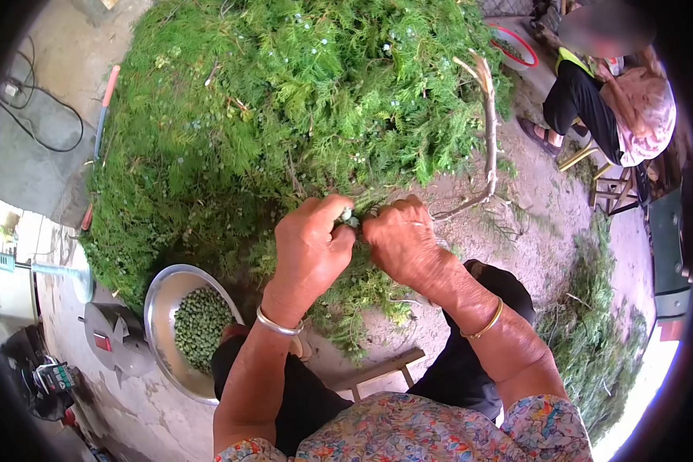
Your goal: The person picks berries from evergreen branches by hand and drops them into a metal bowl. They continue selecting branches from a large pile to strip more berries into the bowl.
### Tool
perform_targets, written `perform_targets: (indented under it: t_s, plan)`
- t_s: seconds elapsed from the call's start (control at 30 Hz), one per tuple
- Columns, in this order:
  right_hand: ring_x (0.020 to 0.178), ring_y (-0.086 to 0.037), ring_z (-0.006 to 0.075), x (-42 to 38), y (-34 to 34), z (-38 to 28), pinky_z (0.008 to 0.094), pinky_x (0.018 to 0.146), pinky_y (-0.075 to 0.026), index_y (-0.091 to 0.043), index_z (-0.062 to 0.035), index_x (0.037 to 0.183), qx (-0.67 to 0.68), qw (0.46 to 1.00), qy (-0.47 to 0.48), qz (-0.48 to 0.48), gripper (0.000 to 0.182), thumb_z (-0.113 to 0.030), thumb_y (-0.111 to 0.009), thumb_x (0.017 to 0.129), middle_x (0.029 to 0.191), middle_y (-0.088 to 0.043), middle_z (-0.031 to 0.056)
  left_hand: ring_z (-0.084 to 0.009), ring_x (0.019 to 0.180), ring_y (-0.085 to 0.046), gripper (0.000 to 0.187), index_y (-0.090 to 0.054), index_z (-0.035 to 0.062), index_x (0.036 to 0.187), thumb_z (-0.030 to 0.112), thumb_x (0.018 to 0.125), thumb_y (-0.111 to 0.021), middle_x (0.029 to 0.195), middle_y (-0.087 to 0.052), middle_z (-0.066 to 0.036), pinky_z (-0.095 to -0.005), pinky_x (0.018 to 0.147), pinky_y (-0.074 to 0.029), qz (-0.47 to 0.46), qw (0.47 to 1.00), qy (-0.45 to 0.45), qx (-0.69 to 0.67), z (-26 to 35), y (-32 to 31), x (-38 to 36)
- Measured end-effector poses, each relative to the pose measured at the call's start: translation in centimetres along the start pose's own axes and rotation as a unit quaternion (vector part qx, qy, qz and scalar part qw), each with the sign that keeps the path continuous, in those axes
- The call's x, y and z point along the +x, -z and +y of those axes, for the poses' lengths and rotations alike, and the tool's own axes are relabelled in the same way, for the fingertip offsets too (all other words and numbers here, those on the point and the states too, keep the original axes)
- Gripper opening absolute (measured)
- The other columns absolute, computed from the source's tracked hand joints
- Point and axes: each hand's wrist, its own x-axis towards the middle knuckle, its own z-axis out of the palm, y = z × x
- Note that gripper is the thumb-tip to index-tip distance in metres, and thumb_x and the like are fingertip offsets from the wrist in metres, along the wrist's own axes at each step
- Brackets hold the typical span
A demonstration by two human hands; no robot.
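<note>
My left hand [313, 239] is closed in front of me, with small pale green cones [348, 218] between its thumb and fingers. Close beside it on the right, my right hand [399, 237] is closed around part of a green sprig; its fingertips are mostly hidden. Both hands are over the near edge of a large heap of leafy conifer branches [300, 92]. A metal basin [155, 308] stands at the lower left, holding many round green cones [202, 327]. Leafy sprigs [354, 308] lie on the ground below my hands.
A bare forked branch [490, 138] sticks out right of the heap. A seated person [624, 108] is at the upper right near a red-rimmed bowl [514, 48]. More branches [585, 331] lie at right. A metal container [118, 339] stands left of the basin.
</note>
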Motion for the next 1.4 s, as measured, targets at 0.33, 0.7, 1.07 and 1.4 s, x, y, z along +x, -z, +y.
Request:
perform_targets:
  t_s: [0.33,0.7,1.07,1.4]
  plan:
    - [0.07,-0.066,0.0301,-0.1,0.2,0.6,0.0408,0.072,-0.05,-0.065,-0.0065,0.069,0.042,0.998,-0.026,0.044,0.007,-0.011,-0.062,0.066,0.071,-0.064,0.0142,-0.003,0.052,-0.048,0.016,-0.06,-0.0011,0.089,-0.008,0.075,-0.062,0.07,-0.058,0.0,-0.018,0.046,-0.038,0.149,0.953,0.14,-0.223,0.6,2.3,-0.6]
    - [0.065,-0.062,0.0339,0.0,0.5,1.4,0.0438,0.062,-0.05,-0.062,-0.0031,0.066,0.155,0.977,-0.003,0.143,0.019,-0.019,-0.068,0.075,0.065,-0.06,0.0146,-0.005,0.055,-0.05,0.006,-0.062,-0.0011,0.086,-0.002,0.08,-0.064,0.071,-0.06,-0.003,-0.0211,0.045,-0.041,0.145,0.952,0.166,-0.213,0.1,5.5,-0.8]
    - [0.073,-0.065,0.0261,-0.4,2.6,3.2,0.039,0.066,-0.052,-0.061,0.0053,0.082,0.534,0.822,-0.095,0.176,0.023,-0.018,-0.066,0.082,0.075,-0.066,0.0135,-0.0138,0.069,-0.056,0.014,-0.055,-0.0078,0.096,0.002,0.086,-0.059,0.088,-0.06,-0.016,-0.019,0.05,-0.044,0.366,0.695,0.197,-0.587,-9.8,15.5,-2.2]
    - [0.052,-0.035,0.0127,0.3,2.7,8.1,0.0301,0.055,-0.034,-0.056,0.0031,0.101,0.98,0.172,-0.032,0.095,0.05,-0.043,-0.039,0.09,0.06,-0.041,-0.0005,-0.0131,0.061,-0.05,0.022,-0.056,0.0023,0.088,0.024,0.091,-0.057,0.082,-0.057,-0.01,-0.0234,0.05,-0.04,0.415,0.752,0.361,-0.364,-10.5,19.3,-13.4]
